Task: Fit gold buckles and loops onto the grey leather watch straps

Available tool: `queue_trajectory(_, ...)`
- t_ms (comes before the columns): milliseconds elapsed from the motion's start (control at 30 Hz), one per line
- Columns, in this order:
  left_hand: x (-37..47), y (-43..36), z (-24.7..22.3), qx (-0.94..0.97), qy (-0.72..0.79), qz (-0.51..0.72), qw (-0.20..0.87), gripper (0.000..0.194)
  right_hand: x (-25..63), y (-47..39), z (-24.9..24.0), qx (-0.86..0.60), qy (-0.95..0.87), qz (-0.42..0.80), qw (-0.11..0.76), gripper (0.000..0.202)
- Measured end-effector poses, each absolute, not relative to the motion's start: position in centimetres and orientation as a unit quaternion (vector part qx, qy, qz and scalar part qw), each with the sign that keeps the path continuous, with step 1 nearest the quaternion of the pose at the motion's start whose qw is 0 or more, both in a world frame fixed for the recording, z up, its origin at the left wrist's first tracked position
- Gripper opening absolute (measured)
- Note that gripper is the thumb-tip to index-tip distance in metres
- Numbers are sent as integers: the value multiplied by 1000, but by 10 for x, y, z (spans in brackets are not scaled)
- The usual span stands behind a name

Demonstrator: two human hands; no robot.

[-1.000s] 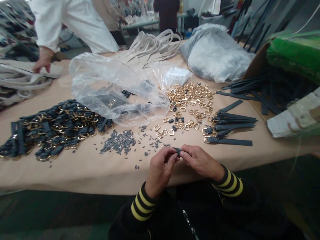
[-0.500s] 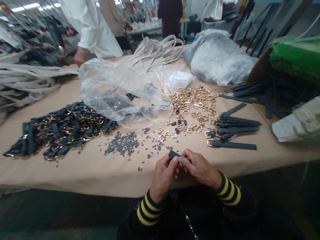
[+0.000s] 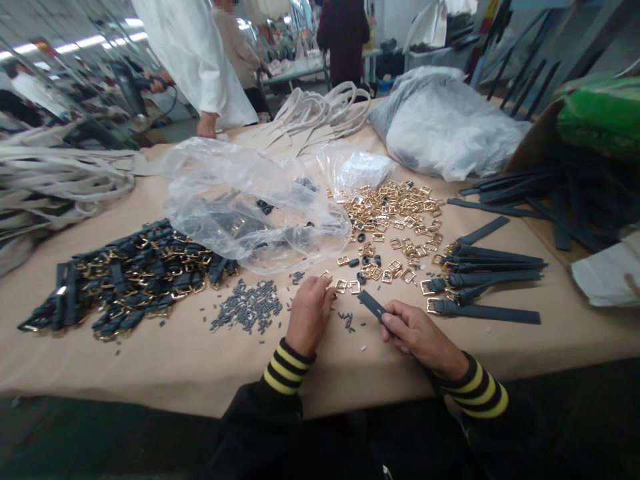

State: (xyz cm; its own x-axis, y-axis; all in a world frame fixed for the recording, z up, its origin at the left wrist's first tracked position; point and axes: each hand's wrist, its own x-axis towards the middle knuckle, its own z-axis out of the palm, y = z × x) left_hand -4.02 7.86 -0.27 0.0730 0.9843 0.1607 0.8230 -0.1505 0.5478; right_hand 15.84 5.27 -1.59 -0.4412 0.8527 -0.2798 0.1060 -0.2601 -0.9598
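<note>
My right hand point(image 3: 413, 333) pinches a short dark strap point(image 3: 373, 305), whose free end points up and to the left. To the left, my left hand point(image 3: 311, 312) is over the near edge of the loose gold buckles point(image 3: 355, 287). Its fingers are curled together at a buckle there, the fingertips partly hidden. Small dark metal-like pieces point(image 3: 250, 303) lie in a heap left of that hand, and a few more lie scattered between my hands. Right of my right hand, several dark straps with gold buckles point(image 3: 485, 311) lie side by side.
A pile of buckled straps point(image 3: 145, 273) covers the table's left side. Behind my hands lie a clear plastic bag point(image 3: 210, 193) and a large buckle heap point(image 3: 393, 203). Farther back are pale cord handles point(image 3: 320, 110) and a stuffed bag point(image 3: 450, 127). A co-worker's hand point(image 3: 207, 125) rests at the far edge.
My hands were together on the strap; they have parted. My left hand has let go and moved up-left to the buckles, while my right hand has moved right with the strap.
</note>
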Motion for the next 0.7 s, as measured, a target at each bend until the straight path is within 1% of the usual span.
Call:
queue_trajectory(33, -44, 89, -4, 735, 638, 202, 115, 17, 158, 53, -17, -448, -531, 659, 288, 27)
queue_trajectory(67, -47, 98, -5, 745, 641, 161, 92, 16, 158, 53, -18, -448, -530, 660, 289, 27)
queue_trajectory(133, -50, 112, -8, 750, 643, 127, 87, 15, 158, 53, -17, -446, -531, 660, 290, 27)
queue_trajectory(300, -55, 126, -7, 744, 643, 138, 118, 17, 158, 54, -14, -438, -519, 671, 298, 24)
queue_trajectory(433, -65, 128, -1, 732, 638, 161, 176, 21, 157, 54, -15, -449, -526, 657, 300, 23)
queue_trajectory(500, -65, 120, 4, 716, 629, 187, 237, 25, 157, 54, -15, -448, -535, 652, 296, 23)
queue_trajectory(633, -51, 88, 25, 576, 591, 322, 463, 24, 154, 55, -13, -462, -550, 634, 287, 24)
queue_trajectory(700, -39, 70, 37, 523, 588, 349, 508, 24, 152, 54, -12, -465, -555, 622, 298, 25)
